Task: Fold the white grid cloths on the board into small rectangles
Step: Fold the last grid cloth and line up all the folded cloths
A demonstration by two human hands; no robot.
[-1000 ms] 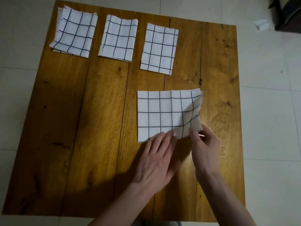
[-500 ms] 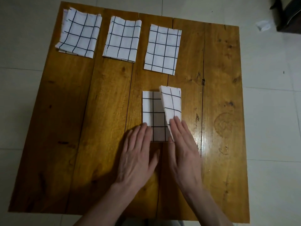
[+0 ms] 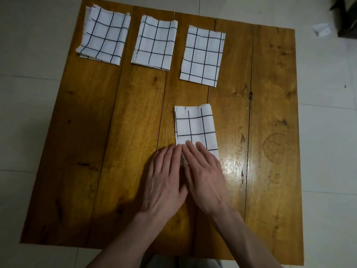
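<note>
Along the far edge of the wooden board [image 3: 116,132], three folded grid cloths lie in a row: one at the far-left corner [image 3: 104,35], a second [image 3: 154,43] beside it, a third [image 3: 202,57] near the middle. Nearer the person, around the board's centre, lies a fourth folded cloth [image 3: 195,126]. The left hand [image 3: 166,180] lies flat, fingers straight, fingertips touching that cloth's near-left corner. The right hand [image 3: 204,175], flat with straight fingers angled leftward, presses on its near edge.

3 folded cloths [image 3: 155,42] lie side by side along the board's [image 3: 96,132] far edge; a 4th cloth [image 3: 195,128] lies nearer, under both hands' fingertips [image 3: 190,147].
</note>
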